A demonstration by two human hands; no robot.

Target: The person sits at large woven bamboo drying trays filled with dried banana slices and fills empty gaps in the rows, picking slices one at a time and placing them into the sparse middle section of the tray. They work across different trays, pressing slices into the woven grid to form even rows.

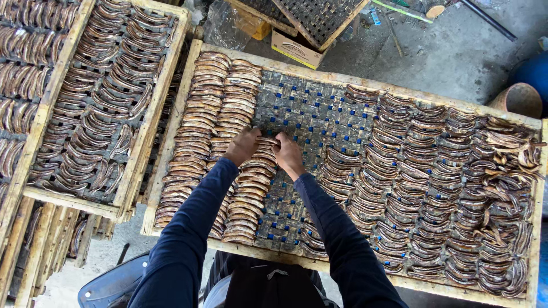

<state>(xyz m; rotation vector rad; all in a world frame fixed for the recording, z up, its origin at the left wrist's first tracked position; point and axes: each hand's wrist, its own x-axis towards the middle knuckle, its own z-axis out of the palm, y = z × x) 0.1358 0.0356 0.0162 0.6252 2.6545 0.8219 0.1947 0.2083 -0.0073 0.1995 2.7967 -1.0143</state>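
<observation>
A wide wooden-framed tray (342, 78) with a woven mesh bottom lies in front of me. Brown curved dried banana slices (200, 131) are laid in neat overlapping columns on its left part. Looser heaps of slices (445, 171) cover its right part. Between them the mesh (319, 122) shows bare. My left hand (242, 145) and my right hand (288, 153) meet at the top of the third column. Together they pinch one brown slice (267, 140) there. Both arms wear dark blue sleeves.
A second tray (149, 120) filled with slices sits to the left, with more trays stacked beyond and below it. A cardboard box (297, 50) and another mesh frame (319, 17) lie at the top. A clay pot (520, 98) stands at the right on concrete floor.
</observation>
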